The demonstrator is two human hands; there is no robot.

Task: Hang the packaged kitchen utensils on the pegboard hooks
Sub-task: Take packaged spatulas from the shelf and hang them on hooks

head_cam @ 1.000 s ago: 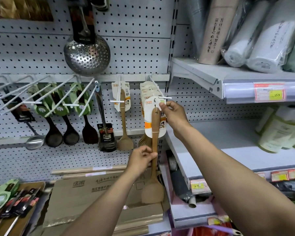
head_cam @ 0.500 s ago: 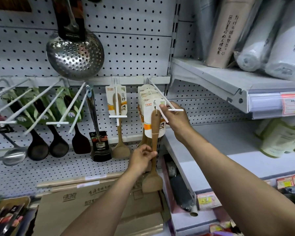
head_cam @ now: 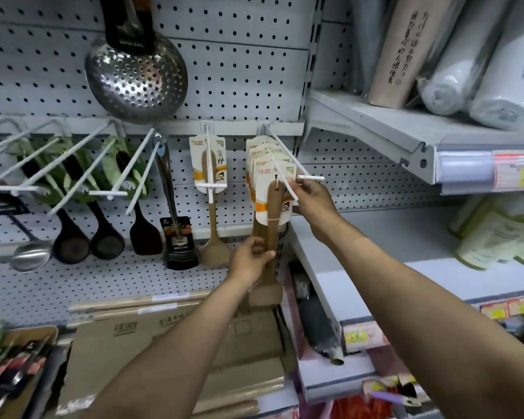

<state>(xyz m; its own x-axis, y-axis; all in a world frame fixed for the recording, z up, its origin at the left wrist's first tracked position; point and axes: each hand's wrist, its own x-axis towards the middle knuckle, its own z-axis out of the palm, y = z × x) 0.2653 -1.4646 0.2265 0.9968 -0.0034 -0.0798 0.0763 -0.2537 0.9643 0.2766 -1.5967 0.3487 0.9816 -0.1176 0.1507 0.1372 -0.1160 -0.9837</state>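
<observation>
A wooden spatula (head_cam: 273, 216) on a white and orange card hangs at the front of a white peg hook (head_cam: 285, 164), with several like packs stacked behind it. My left hand (head_cam: 250, 261) grips the spatula's handle low down. My right hand (head_cam: 310, 198) pinches the card's right edge just under the hook's tip. One more carded wooden spatula (head_cam: 211, 189) hangs alone on the hook to the left.
A steel skimmer (head_cam: 136, 77) hangs high on the pegboard. Black ladles and turners (head_cam: 103, 234) hang on the left hooks. A grey shelf (head_cam: 406, 137) with rolled goods juts out at right. Cardboard boxes (head_cam: 194, 343) lie below.
The card has slid back along the hook from its tip. My left hand moved up and inward with the handle. The view tilted and shifted.
</observation>
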